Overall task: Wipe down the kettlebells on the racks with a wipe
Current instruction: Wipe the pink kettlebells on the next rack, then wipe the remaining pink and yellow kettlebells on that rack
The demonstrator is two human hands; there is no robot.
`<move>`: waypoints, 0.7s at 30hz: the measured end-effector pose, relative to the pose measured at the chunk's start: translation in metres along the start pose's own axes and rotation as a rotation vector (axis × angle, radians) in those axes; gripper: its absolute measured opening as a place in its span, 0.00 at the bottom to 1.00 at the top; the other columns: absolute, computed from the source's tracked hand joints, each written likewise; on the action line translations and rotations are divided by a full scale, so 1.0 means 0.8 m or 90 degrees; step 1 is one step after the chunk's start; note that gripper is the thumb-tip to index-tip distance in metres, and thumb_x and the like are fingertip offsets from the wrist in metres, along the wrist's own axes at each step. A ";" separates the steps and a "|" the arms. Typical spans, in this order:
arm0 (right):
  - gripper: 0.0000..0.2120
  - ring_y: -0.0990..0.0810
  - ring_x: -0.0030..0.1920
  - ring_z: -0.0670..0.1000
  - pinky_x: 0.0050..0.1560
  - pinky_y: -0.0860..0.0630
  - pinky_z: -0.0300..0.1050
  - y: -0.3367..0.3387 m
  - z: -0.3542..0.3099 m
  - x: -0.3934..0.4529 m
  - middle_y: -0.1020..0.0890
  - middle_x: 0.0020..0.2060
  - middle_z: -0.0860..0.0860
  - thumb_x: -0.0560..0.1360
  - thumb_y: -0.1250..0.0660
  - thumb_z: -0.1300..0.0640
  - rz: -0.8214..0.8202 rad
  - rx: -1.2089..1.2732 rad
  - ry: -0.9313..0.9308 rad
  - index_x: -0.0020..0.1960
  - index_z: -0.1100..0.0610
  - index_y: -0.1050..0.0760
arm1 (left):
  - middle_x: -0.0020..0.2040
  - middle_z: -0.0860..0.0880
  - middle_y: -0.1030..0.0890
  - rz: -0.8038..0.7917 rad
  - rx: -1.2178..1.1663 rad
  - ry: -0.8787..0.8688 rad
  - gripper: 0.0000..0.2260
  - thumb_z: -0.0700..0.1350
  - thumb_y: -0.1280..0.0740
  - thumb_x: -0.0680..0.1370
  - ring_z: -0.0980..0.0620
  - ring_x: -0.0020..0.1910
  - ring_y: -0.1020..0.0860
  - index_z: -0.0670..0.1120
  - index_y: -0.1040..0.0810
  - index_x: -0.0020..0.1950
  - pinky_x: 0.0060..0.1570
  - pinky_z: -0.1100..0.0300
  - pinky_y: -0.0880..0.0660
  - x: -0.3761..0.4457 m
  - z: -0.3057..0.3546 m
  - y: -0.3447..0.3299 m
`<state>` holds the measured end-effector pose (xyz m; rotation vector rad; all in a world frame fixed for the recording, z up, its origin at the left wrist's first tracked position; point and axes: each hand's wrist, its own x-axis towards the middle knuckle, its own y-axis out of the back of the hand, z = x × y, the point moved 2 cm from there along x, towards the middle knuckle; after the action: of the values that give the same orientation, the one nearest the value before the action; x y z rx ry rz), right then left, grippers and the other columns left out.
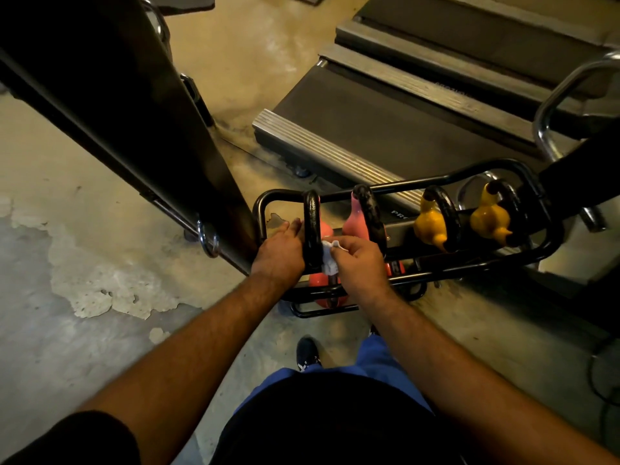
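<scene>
**Wipe on the leftmost kettlebell**

Head view: the right hand pinches a white wipe against the black handle of the pink kettlebell at the left end of the rack. The left hand, fingers straight, rests against that handle's left side.

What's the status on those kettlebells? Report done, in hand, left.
Done: nothing shows as finished; no kettlebell looks visibly cleaned. In hand: the right hand pinches the wipe against the black handle of the leftmost pink kettlebell, while the left hand rests beside it. Left: likely the second pink kettlebell and two yellow kettlebells on the rack.
</scene>
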<state>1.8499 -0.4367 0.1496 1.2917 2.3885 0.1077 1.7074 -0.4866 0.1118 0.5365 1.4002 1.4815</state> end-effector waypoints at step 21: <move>0.19 0.18 0.56 0.48 0.50 0.18 0.40 0.025 0.013 -0.037 0.18 0.56 0.49 0.78 0.33 0.65 0.106 0.066 0.045 0.66 0.50 0.26 | 0.65 0.48 0.26 0.120 -0.039 -0.034 0.26 0.53 0.36 0.80 0.48 0.64 0.25 0.49 0.37 0.76 0.58 0.50 0.23 -0.047 0.010 0.010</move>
<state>1.8835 -0.4510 0.1551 1.5592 2.3687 0.0803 1.7270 -0.5138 0.1323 0.6799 1.2855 1.6425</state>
